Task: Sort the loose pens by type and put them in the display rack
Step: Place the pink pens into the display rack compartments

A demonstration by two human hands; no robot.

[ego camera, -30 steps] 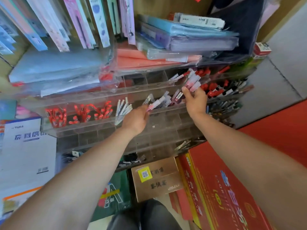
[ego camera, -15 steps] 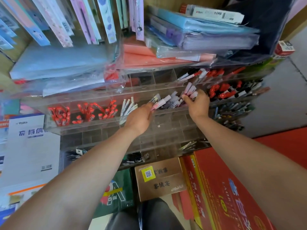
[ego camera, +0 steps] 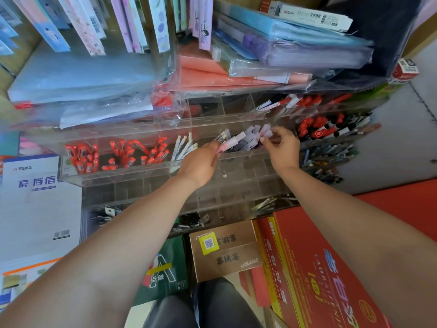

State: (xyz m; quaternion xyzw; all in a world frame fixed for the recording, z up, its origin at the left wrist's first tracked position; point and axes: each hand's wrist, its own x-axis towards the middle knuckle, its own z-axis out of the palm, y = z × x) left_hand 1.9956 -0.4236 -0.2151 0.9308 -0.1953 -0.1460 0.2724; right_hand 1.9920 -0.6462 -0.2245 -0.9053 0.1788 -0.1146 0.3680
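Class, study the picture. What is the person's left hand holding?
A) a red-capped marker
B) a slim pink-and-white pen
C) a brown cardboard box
B: the left hand pinches a slim pink-and-white pen over the clear plastic display rack, while the right hand pinches pale purple-capped pens.

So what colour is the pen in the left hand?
Pink, with a whitish end; the pen shows best in the head view.
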